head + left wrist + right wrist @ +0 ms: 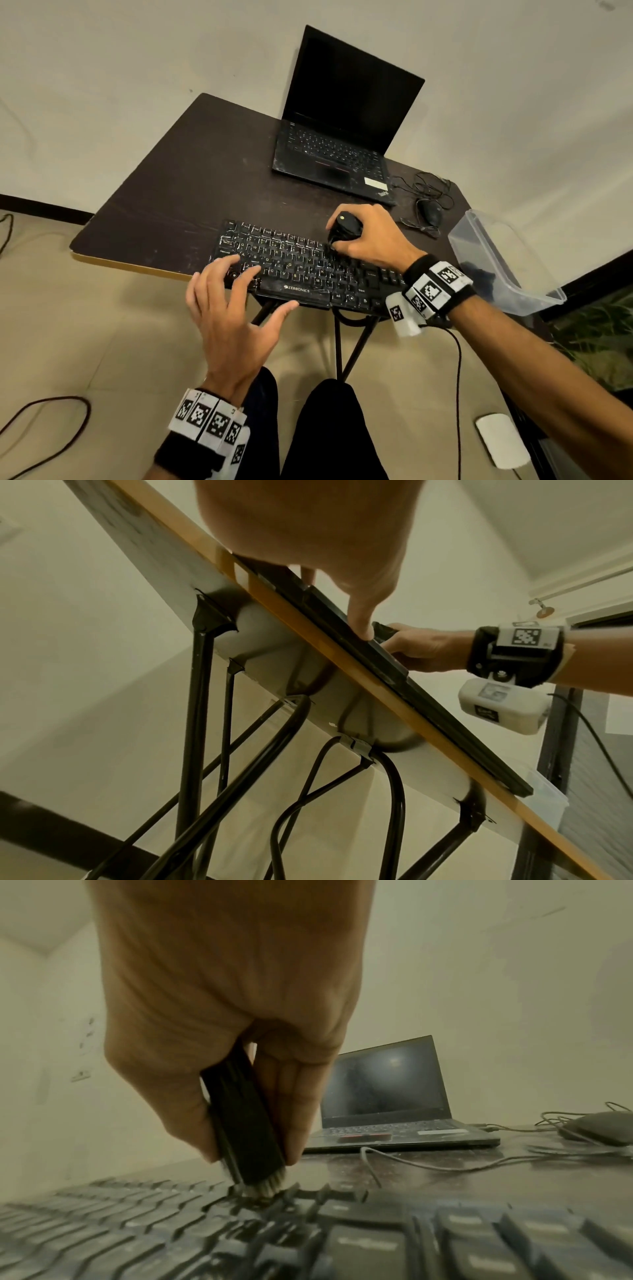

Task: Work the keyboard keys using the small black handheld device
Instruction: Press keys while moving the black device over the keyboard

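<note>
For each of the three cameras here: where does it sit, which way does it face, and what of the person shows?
Head: looks down on the table, keyboard, laptop; both hands and knees show.
Left wrist: below the table edge, looking up; left hand on the keyboard's front, right hand beyond.
Right wrist: low over the keys, facing the laptop; right hand grips the brush.
Shared: keyboard in all three.

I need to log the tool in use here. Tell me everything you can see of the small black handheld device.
The small black handheld device is a slim, dark, matte block, plastic by the look, with a short tuft of pale bristles at its lower end. The right hand grips it upright, fingers and thumb curled round its sides. Its bristles meet the keys of the keyboard in the upper rows toward the right. From above, its top shows a round part with a small yellowish spot.
</note>
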{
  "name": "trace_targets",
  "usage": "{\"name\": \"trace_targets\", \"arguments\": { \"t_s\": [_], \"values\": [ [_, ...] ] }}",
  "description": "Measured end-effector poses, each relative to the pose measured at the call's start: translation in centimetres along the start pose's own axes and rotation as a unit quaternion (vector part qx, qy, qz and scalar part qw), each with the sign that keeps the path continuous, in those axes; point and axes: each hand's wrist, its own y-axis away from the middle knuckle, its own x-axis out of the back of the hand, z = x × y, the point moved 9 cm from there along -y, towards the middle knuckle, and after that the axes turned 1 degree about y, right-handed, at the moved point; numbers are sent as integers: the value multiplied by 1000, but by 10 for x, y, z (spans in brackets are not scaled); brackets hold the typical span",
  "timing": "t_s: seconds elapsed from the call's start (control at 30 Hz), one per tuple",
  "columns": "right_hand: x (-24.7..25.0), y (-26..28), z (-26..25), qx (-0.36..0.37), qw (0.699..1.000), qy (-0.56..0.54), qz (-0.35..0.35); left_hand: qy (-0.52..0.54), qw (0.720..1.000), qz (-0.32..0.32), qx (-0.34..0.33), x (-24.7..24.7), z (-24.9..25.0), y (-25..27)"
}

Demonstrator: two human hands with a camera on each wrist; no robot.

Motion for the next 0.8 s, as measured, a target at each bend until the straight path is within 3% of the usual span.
{"name": "trace_targets", "arguments": {
  "t_s": [0.07,0.17,0.33,0.7,0.8],
  "values": [
    [-6,3,-5,18,1000,-14,-14,9,1000,-5,21,-1,-5,-2],
    [0,-8,2,-18,1000,-20,10,10,999,-12,45,-3,-11,-2],
    [-6,-7,-3,2,1000,-23,-20,18,998,-17,56,-3,-10,-2],
    [11,12,40,-87,995,-50,24,-15,997,-23,75,-3,-13,0],
    [10,17,33,-63,997,-44,21,-23,997,-22,75,-2,-14,0]
  ]
}}
